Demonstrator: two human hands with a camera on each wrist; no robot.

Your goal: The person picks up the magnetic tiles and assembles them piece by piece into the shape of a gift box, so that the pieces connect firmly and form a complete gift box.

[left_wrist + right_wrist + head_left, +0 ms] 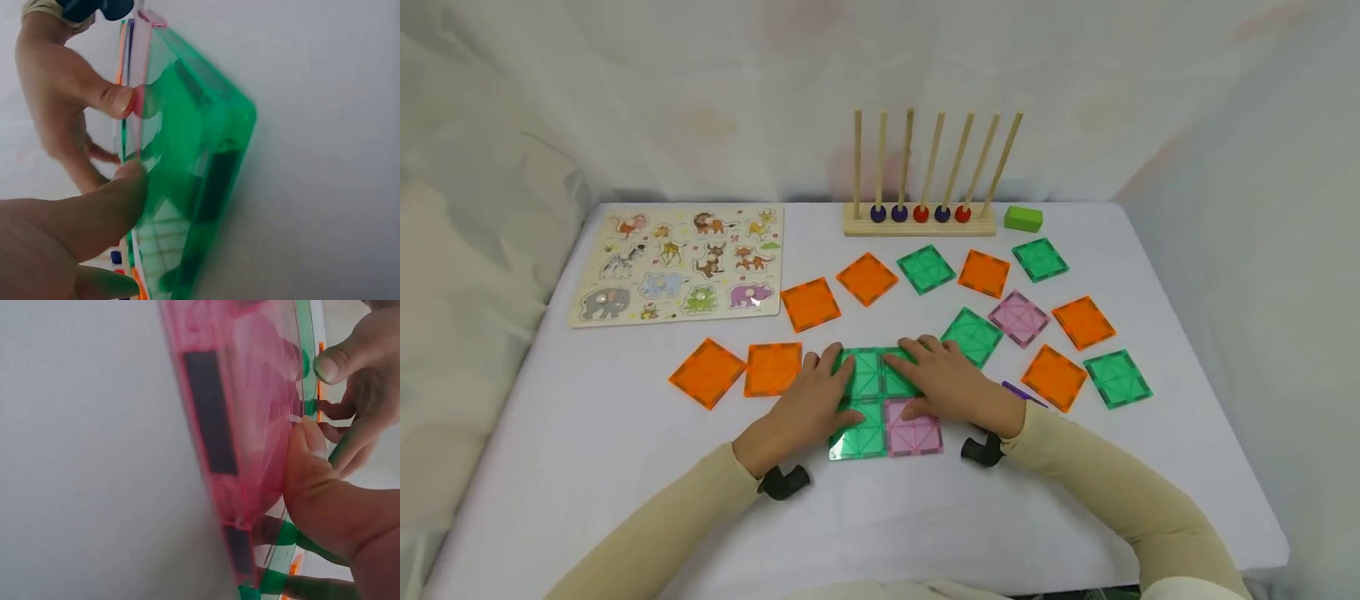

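Observation:
Several see-through square tiles lie edge to edge in a two-by-two block: a back-left green tile [867, 372], a back-right green tile [895, 385], a front-left green tile [861, 437] and a front-right pink tile [917, 437]. My left hand [808, 406] rests over the block's left side, its thumb on the front-left green tile. Over the right side lies my right hand [953, 382], thumb on the pink tile [262, 425] and fingers on the back-right green one. Both hands have spread, relaxed fingers and partly cover the block.
Loose orange tiles [707, 373], green tiles [1117, 378] and another pink tile [1018, 318] surround the block. Behind stand a wooden bead rack [920, 227], a green block [1023, 219] and an animal puzzle board [681, 265]. A purple strip [1024, 395] lies beside my right wrist.

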